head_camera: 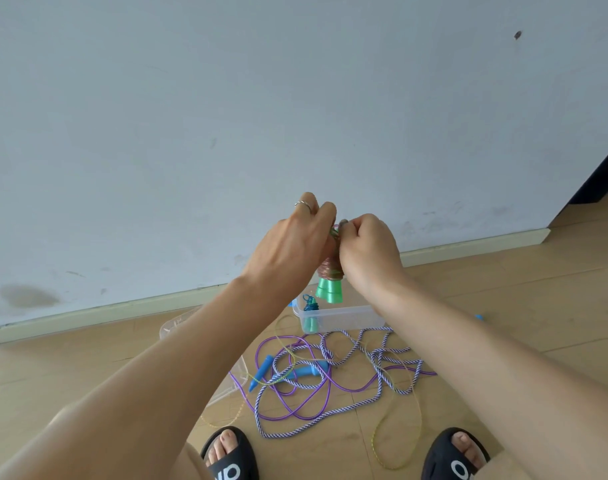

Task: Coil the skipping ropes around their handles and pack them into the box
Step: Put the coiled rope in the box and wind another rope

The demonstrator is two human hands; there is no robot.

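Coiling is nearly finished on one rope: both hands are raised in front of the wall, closed round a pair of green handles (329, 291) held side by side, their flared ends pointing down. The left hand (292, 247) grips the bundle from the left, fingers curled over its top; the right hand (368, 251) pinches the last bit of cord at the upper end, where a small loop of green and pink cord (334, 231) shows between the fingertips. The wound cord (330, 265), reddish and glittery, sits tight around the handles just above the flare.

Judging by this, the step in hand is tucking or securing the free end; next the bundle has to go down into the clear plastic box (344, 317) on the floor directly beneath, which already holds one coiled rope with green handles (310, 318).

Much is left. A purple rope (288, 400), a blue-and-white twisted rope (333, 410) and a thin yellow rope (396, 441) lie tangled together on the wooden floor (537, 306), with blue handles (261, 374) among them. That tangle looks likely to snag when one rope is pulled free. A clear lid (178, 327) lies left of the box.
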